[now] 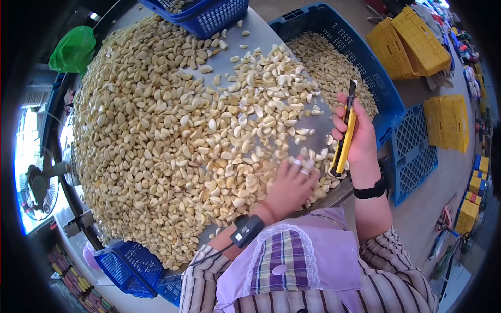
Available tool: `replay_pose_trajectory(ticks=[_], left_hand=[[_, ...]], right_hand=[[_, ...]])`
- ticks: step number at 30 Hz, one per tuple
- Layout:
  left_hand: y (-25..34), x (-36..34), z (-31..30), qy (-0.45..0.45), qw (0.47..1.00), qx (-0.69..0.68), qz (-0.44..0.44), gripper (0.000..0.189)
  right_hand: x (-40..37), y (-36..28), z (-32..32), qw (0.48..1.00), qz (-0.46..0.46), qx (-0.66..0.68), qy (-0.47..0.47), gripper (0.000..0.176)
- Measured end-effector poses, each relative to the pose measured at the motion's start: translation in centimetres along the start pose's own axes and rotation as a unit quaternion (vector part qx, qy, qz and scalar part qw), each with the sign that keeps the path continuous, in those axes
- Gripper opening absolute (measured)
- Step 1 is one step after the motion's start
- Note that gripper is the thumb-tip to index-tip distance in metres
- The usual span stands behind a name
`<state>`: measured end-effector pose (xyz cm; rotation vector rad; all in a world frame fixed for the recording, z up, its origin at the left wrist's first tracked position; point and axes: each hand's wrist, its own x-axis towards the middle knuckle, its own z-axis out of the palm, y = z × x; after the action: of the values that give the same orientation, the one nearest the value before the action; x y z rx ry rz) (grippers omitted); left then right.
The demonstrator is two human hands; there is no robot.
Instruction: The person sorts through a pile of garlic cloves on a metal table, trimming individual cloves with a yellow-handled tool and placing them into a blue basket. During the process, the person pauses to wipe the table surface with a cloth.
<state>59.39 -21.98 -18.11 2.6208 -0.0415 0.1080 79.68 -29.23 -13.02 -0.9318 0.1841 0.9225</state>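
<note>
I am looking at a person whose right hand (364, 136) has its fingers curled tight around a yellow and black cutter (345, 141). Its dark end points up and away from the body, maybe so the sharp part keeps clear of the other hand. I can't tell how much blade is out.

The left hand (291, 185) lies palm down on lots of pale pieces (156, 120) that look like peeled garlic. Its fingers look a bit spread, and two shiny rings (305, 172) are on them. The tips are blurry, so I can't tell if they pinch a piece. It sits low, I think, so the fingers can feel the pieces right there.

The big heap is to the left of the left fingers and goes far beyond them. Past those fingers the pieces lie thinner, and bits of the gray metal table (261, 31) peek through. Maybe they are thin there so each one is easier to see.

Just beyond the right fingers is a blue crate (377, 78) with more pieces in it. It stands against the table's edge, which seems handy for the right arm. Far beyond the left fingers, a blue basket (201, 22) rests on the table, close enough, I guess, to reach.
</note>
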Motion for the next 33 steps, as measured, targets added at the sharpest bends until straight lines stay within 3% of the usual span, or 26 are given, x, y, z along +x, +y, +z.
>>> replay_pose_trajectory(ticks=[1, 2, 4, 5, 7, 8, 13, 17, 18, 19, 20, 21, 23, 25, 27, 28, 29, 31, 32, 33], left_hand=[[0.5, 0.3, 0.4, 0.009, 0.997, -0.052, 0.059, 0.041], [0.2, 0.5, 0.2, 0.008, 0.997, -0.052, 0.062, 0.041], [-1.5, 1.2, -1.2, -0.016, 0.989, -0.146, 0.006, 0.034], [-2.8, 2.3, -2.7, 0.044, 0.987, -0.152, 0.012, 0.026], [-4.7, 3.2, -4.5, 0.194, 0.976, -0.071, -0.072, 0.025], [-4.9, 4.1, -6.0, 0.167, 0.975, -0.035, -0.145, 0.024], [-7.4, 7.8, -4.3, 0.102, 0.985, 0.042, -0.135, 0.021], [-7.6, 7.8, -3.7, 0.168, 0.964, -0.121, -0.168, 0.016], [-7.1, 7.6, -4.4, 0.129, 0.896, -0.323, -0.275, 0.011], [-6.3, 7.4, -5.4, 0.084, 0.775, -0.505, -0.370, 0.011], [-5.1, 7.3, -7.1, 0.075, 0.724, -0.573, -0.376, 0.012], [-4.7, 6.8, -7.4, 0.075, 0.724, -0.572, -0.378, 0.012], [-4.3, 5.8, -7.8, 0.022, 0.699, -0.622, -0.352, 0.009], [-4.8, 3.9, -7.0, -0.008, 0.695, -0.638, -0.333, 0.012], [-5.0, 2.6, -6.4, -0.013, 0.509, -0.840, -0.187, 0.021], [-5.0, 2.3, -6.1, 0.037, 0.498, -0.853, -0.150, 0.028], [-4.9, 3.0, -6.6, 0.036, 0.499, -0.853, -0.150, 0.028], [-5.4, 5.2, -7.4, 0.166, 0.596, -0.751, -0.230, 0.030], [-6.8, 6.1, -7.2, 0.136, 0.722, -0.594, -0.328, 0.027], [-8.2, 7.1, -5.8, 0.136, 0.721, -0.595, -0.327, 0.027]], right_hand=[[0.0, -0.2, -0.3, 1.000, 0.000, 0.009, 0.001, 0.039], [0.0, -0.4, -0.6, 1.000, -0.005, 0.011, 0.005, 0.039], [-0.2, -0.8, -1.1, 1.000, -0.007, 0.011, 0.008, 0.039], [-0.3, -1.1, -1.3, 1.000, -0.008, 0.009, 0.009, 0.038], [-0.4, -1.4, -1.7, 1.000, -0.016, -0.003, 0.022, 0.038], [-0.3, -1.4, -2.1, 1.000, -0.011, 0.003, 0.025, 0.038], [-0.1, -0.3, -2.2, 0.998, 0.044, 0.005, 0.040, 0.039], [-0.9, 0.2, -1.8, 0.995, 0.028, -0.096, -0.021, 0.039], [-1.2, 0.5, -1.7, 0.982, 0.010, -0.178, -0.055, 0.039], [-1.4, 0.7, -1.8, 0.961, -0.007, -0.260, -0.091, 0.040], [-1.8, 0.5, -1.7, 0.947, 0.010, -0.290, -0.137, 0.045], [-2.1, 0.5, -1.3, 0.947, 0.012, -0.289, -0.138, 0.045], [-2.7, 0.7, -0.4, 0.876, -0.014, -0.437, -0.204, 0.046], [-2.7, 0.8, -0.3, 0.886, 0.005, -0.405, -0.224, 0.046], [-2.4, 0.8, -0.7, 0.847, -0.039, -0.494, -0.195, 0.046], [-2.1, 0.8, -0.9, 0.870, -0.020, -0.471, -0.146, 0.046], [-1.7, 0.7, -1.3, 0.870, -0.020, -0.470, -0.146, 0.046], [-0.9, 0.5, -2.2, 0.951, 0.049, -0.297, -0.071, 0.044], [-0.6, 0.7, -1.9, 0.958, 0.020, -0.280, -0.061, 0.043], [-0.5, 0.7, -1.7, 0.957, 0.020, -0.282, -0.061, 0.043]])
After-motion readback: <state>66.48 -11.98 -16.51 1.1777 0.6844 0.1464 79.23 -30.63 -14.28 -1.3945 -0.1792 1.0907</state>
